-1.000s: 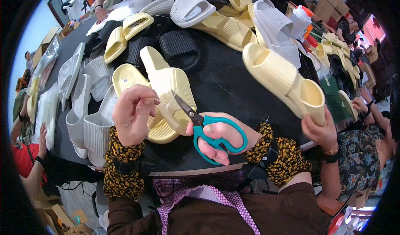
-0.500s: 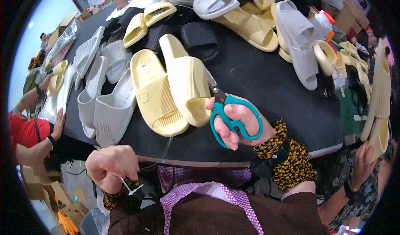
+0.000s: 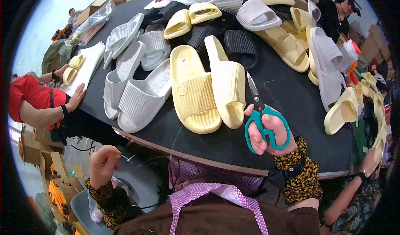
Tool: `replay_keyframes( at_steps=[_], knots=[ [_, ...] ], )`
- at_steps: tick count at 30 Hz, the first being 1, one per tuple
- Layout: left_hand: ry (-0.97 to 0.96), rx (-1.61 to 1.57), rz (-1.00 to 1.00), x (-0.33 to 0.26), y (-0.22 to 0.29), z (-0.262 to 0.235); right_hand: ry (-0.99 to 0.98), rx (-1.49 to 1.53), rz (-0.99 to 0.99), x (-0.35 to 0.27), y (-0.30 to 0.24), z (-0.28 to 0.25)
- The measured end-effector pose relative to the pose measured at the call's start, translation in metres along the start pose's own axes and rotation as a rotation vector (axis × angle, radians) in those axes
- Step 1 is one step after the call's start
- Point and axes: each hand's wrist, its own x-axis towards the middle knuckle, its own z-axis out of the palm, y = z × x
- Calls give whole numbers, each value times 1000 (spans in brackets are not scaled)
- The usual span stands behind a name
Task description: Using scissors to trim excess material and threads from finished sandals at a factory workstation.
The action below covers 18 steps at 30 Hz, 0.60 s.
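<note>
Low at the left, off the table's front edge, my left hand (image 3: 104,163) is closed in a pinch. A thin white plastic strip (image 3: 128,157) sticks out from its fingertips. Over the table's front part, my right hand (image 3: 266,131) is wrapped through the teal handles of a pair of scissors (image 3: 256,96). Their blades lie together and point away from me. Just left of the blades, a cream slipper (image 3: 227,85) lies tilted against its mate (image 3: 192,97). A grey slipper (image 3: 143,99) lies farther left.
Grey, cream and black slippers crowd the black table (image 3: 287,106). A cream slipper (image 3: 341,110) is at its right end. A person in red (image 3: 37,99) works at the left with small cream slippers; another person's hand (image 3: 368,164) is at the right. A grey bin (image 3: 81,206) stands below my left arm.
My view has swung left, so the table sits farther right. My left hand has moved outward with the strip. The right-hand cream slipper of the pair has turned; the scissors stay in my right hand.
</note>
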Motion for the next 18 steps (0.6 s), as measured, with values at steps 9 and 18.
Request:
replay_keyframes(
  at_steps=[9,18],
  knots=[
    [-29,704,-12,5,-49,-17,-52,-22,-15,5,-3,1],
    [311,270,565,9,80,12,-12,-42,-25,2,-2,-1]
  ],
)
